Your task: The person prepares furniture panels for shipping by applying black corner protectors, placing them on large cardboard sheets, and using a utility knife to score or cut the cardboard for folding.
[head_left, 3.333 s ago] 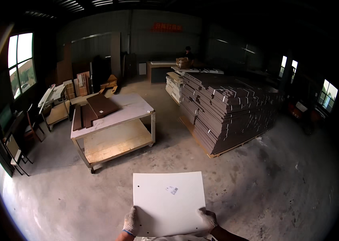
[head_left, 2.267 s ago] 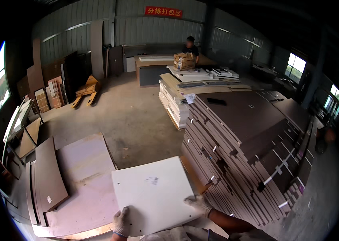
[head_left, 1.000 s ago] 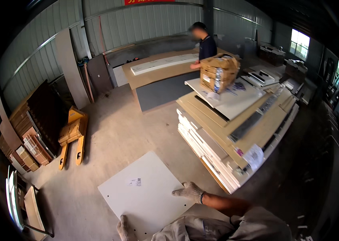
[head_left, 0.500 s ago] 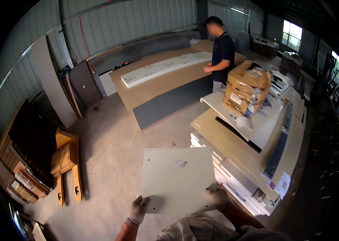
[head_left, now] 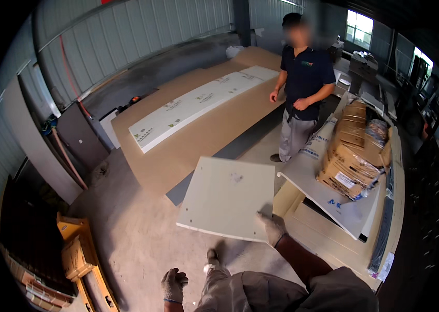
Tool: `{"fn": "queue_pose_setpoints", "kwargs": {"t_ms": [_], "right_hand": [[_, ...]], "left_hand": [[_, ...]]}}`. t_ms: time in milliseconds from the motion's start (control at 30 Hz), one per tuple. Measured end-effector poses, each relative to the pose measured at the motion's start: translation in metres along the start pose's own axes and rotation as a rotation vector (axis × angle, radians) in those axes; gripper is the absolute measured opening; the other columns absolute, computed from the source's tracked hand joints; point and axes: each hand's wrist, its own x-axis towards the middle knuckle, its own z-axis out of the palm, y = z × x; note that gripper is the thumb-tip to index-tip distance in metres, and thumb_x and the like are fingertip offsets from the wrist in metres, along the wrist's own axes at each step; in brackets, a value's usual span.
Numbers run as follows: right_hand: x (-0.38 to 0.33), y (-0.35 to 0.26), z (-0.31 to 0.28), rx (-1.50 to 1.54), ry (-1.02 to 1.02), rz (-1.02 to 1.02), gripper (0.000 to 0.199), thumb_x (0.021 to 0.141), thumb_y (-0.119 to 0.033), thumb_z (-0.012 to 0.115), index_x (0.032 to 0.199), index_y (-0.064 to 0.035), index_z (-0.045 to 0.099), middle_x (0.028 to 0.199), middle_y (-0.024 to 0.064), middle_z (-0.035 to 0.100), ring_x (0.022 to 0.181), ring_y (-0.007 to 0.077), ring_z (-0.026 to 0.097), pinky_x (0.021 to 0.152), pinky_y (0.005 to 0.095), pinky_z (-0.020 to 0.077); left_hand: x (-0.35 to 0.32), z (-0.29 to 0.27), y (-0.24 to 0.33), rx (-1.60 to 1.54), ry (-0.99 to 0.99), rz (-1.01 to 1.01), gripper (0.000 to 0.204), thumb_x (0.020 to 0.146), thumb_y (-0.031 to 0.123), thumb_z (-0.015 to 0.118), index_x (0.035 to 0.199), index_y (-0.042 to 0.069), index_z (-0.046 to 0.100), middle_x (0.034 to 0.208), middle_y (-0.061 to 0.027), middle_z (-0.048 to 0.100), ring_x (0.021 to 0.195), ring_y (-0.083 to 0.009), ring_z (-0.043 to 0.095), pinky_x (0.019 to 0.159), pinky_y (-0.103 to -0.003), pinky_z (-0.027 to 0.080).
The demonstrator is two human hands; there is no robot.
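My right hand (head_left: 274,229), in a pale work glove, is closed on the right edge of a flat off-white panel (head_left: 227,203). The panel is roughly square, with small dark holes near its corners and a grey smudge on its face. It hangs tilted in front of me, above the floor. My left hand (head_left: 174,285), gloved too, is low and apart from the panel. It holds nothing, its fingers loosely bent and open.
Beyond the panel, a brown-topped table (head_left: 188,161) bears a long white wrapped board (head_left: 198,106). A person (head_left: 305,78) stands beside it. At right, stacked boards (head_left: 313,223) carry a taped carton (head_left: 354,151). A yellow pallet jack (head_left: 74,229) stands at left.
My left hand has let go of the panel and dropped away. The panel has risen and tilted in my right hand. I am closer to the table, and the person has turned toward me.
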Motion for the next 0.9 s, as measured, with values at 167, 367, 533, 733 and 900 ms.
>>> {"fn": "queue_pose_setpoints", "kwargs": {"t_ms": [167, 367, 533, 733, 900], "right_hand": [[0.161, -0.051, 0.043, 0.139, 0.157, -0.021, 0.049, 0.095, -0.028, 0.085, 0.128, 0.0059, 0.073, 0.116, 0.0086, 0.077, 0.099, 0.0171, 0.069, 0.091, 0.0345, 0.0563], [0.304, -0.14, 0.088, 0.162, 0.346, -0.068, 0.051, 0.096, -0.031, 0.083, 0.129, 0.0071, 0.072, 0.115, 0.0109, 0.077, 0.097, 0.0203, 0.072, 0.088, 0.0348, 0.0585], [0.455, -0.196, 0.074, 0.11, 0.431, -0.005, 0.052, 0.095, -0.03, 0.082, 0.129, 0.0077, 0.072, 0.118, 0.0147, 0.077, 0.099, 0.0232, 0.075, 0.087, 0.0363, 0.0611], [0.669, -0.25, 0.032, 0.263, 0.373, -0.088, 0.054, 0.097, -0.027, 0.082, 0.134, 0.0098, 0.068, 0.124, 0.0164, 0.076, 0.102, 0.0246, 0.076, 0.089, 0.0366, 0.0612], [0.85, -0.317, 0.004, 0.197, 0.429, -0.019, 0.051, 0.098, -0.023, 0.082, 0.134, 0.0102, 0.066, 0.124, 0.0154, 0.075, 0.107, 0.0242, 0.073, 0.096, 0.0364, 0.0581]], "left_hand": [[0.188, 0.072, 0.056, 0.067, 0.003, -0.009, 0.03, 0.107, 0.028, 0.065, 0.119, 0.001, 0.066, 0.085, -0.0193, 0.075, 0.063, -0.0276, 0.07, 0.055, -0.037, 0.054], [0.392, 0.256, 0.165, 0.401, -0.198, 0.107, 0.032, 0.106, 0.028, 0.065, 0.121, -0.001, 0.066, 0.086, -0.0169, 0.073, 0.068, -0.0246, 0.07, 0.061, -0.035, 0.058], [0.526, 0.433, 0.2, 0.544, -0.462, 0.114, 0.032, 0.105, 0.023, 0.067, 0.124, -0.001, 0.066, 0.091, -0.0171, 0.076, 0.072, -0.0246, 0.073, 0.065, -0.034, 0.06], [0.634, 0.548, 0.152, 0.398, -0.462, -0.084, 0.032, 0.106, 0.024, 0.066, 0.125, -0.001, 0.066, 0.095, -0.0184, 0.077, 0.077, -0.0249, 0.075, 0.07, -0.037, 0.061], [0.69, 0.62, 0.145, 0.559, -0.301, 0.039, 0.025, 0.102, 0.018, 0.07, 0.118, -0.001, 0.068, 0.097, -0.0163, 0.077, 0.08, -0.0232, 0.074, 0.075, -0.037, 0.062]]}}
